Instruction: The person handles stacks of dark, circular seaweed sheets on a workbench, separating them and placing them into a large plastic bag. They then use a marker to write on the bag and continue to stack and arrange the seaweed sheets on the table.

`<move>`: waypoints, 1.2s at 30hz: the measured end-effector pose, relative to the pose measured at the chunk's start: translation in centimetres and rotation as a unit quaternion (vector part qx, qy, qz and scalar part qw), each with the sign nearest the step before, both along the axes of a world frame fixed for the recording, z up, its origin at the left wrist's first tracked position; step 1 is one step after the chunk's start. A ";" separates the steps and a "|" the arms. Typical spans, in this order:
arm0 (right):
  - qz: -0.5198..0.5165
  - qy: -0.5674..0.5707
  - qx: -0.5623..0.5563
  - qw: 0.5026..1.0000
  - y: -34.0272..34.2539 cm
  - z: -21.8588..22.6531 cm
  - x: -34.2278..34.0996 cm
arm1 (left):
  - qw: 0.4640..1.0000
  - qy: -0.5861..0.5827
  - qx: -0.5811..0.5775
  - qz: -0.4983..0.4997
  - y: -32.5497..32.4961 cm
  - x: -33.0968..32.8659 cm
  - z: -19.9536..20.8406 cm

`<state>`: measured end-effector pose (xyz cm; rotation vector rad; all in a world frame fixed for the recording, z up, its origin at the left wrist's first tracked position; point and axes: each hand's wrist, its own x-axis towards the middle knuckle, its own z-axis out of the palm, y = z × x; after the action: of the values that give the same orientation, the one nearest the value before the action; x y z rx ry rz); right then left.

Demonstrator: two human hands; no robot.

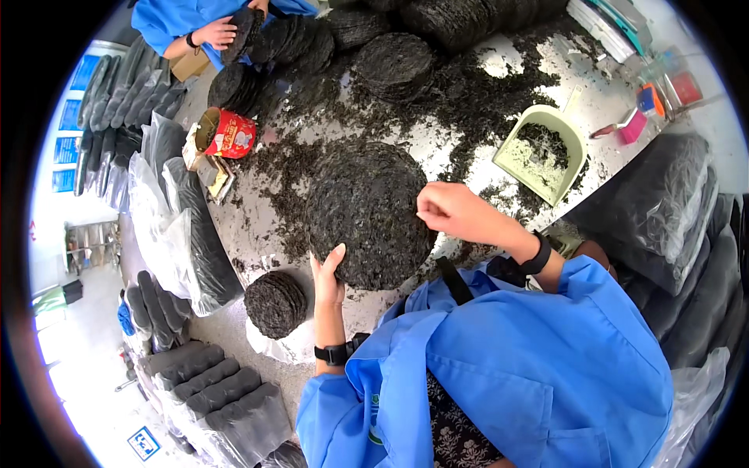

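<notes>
A large round cake of dried seaweed [367, 214], nearly black and rough, is held up tilted in front of me. My left hand [328, 277] grips its lower left edge, with the thumb on the near face and the other fingers mostly hidden behind. At its right edge is my right hand [452, 212], fingers curled into a pinch against the rim; whatever they hold is too small to make out. Below and left of my left hand stands a stack of smaller round seaweed cakes [275, 304]. Dark seaweed crumbs [468, 101] lie scattered over the white table [269, 191].
A pale green dustpan [579, 160] with crumbs lies to the right, beyond it a pink-and-white brush [632, 125]. A red tin [232, 132] stands left. Across the table, another person's hand [216, 33] handles seaweed cakes. Bagged stacks [195, 234] flank the table.
</notes>
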<state>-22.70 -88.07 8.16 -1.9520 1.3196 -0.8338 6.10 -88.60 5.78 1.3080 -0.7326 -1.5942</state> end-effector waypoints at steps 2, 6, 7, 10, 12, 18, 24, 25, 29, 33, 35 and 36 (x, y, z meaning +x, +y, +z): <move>-0.018 -0.146 0.052 0.988 -0.1 0.2 -3.0 | 0.999 0.030 0.013 0.011 1.2 -0.2 0.9; -0.285 -0.025 -0.038 0.957 -1.7 -1.1 -10.4 | 0.998 -0.023 0.025 0.055 2.5 0.4 1.1; -0.272 -0.021 -0.017 0.962 -2.2 -1.5 -10.5 | 0.998 -0.020 0.025 0.062 2.4 0.3 1.2; -0.128 -0.152 0.093 0.976 -4.3 -3.4 -6.2 | 0.999 0.017 0.006 0.050 1.8 0.4 1.4; -0.059 -0.289 0.115 0.948 -6.4 -6.0 -2.5 | 0.998 0.032 0.009 0.061 1.3 0.7 0.5; -0.044 -0.283 0.206 0.936 -4.2 -2.7 2.7 | 0.993 0.061 -0.002 0.106 1.8 1.9 3.2; -0.135 -0.035 -0.117 0.983 -0.6 0.7 3.1 | 0.996 0.002 0.009 0.083 2.9 1.9 1.9; -0.031 -0.002 -0.173 0.984 -0.1 2.1 3.4 | 0.995 -0.025 0.002 0.097 2.8 1.6 1.4; 0.172 0.194 -0.178 0.949 2.1 5.8 7.5 | 0.971 -0.180 -0.156 0.034 1.6 1.8 1.9; 0.165 0.240 -0.159 0.943 1.9 4.2 7.8 | 0.987 0.018 -0.157 0.043 1.2 1.1 4.6; 0.170 0.225 -0.145 0.948 1.6 4.4 7.7 | 0.989 0.087 -0.103 0.054 0.6 1.5 5.1; 0.173 0.219 -0.138 0.950 1.6 4.6 7.7 | 0.989 0.094 -0.099 0.051 0.7 2.0 4.8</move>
<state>-15.04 -86.48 12.77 -2.6071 1.0778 -0.4419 8.10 -87.94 10.55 1.0208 -0.6780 -1.4966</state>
